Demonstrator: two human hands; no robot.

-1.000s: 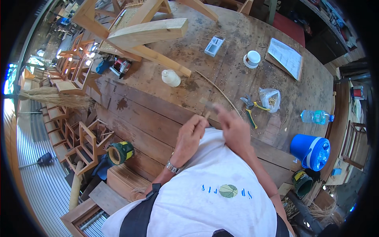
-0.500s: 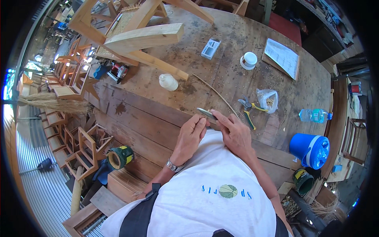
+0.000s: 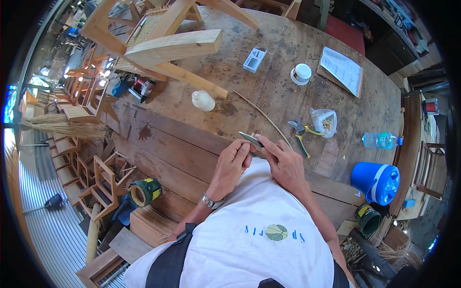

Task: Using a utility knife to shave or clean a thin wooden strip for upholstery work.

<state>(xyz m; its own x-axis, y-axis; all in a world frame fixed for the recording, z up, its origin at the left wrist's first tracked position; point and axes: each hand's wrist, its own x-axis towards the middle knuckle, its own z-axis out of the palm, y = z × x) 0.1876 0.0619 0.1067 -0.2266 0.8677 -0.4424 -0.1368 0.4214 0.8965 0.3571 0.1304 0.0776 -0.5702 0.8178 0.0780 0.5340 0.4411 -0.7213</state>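
Note:
My two hands meet at the table's near edge, in front of my white shirt. My right hand (image 3: 285, 161) is closed around a knife (image 3: 249, 138); its narrow grey blade points up and left across my fingertips, and the handle is hidden in the grip. Beside it, my left hand (image 3: 231, 161) has its fingers pinched together under the blade, and whatever they hold is hidden. A thin cane strip (image 3: 259, 111) lies on the wooden table (image 3: 283, 91) just beyond my hands. Pruning shears (image 3: 302, 136) with yellow-green handles rest to the right.
A wooden chair frame (image 3: 173, 45) stands at the far left. On the table are a white bottle (image 3: 203, 101), small box (image 3: 255, 60), white jar (image 3: 301, 74), clipboard (image 3: 341, 69), plastic bag (image 3: 324, 121) and water bottle (image 3: 382, 140). A blue bucket (image 3: 365, 178) stands at the right.
The knife blade has turned slightly in my hands and shows more of its flat side. Both hands stay in nearly the same place; the view has shifted a little.

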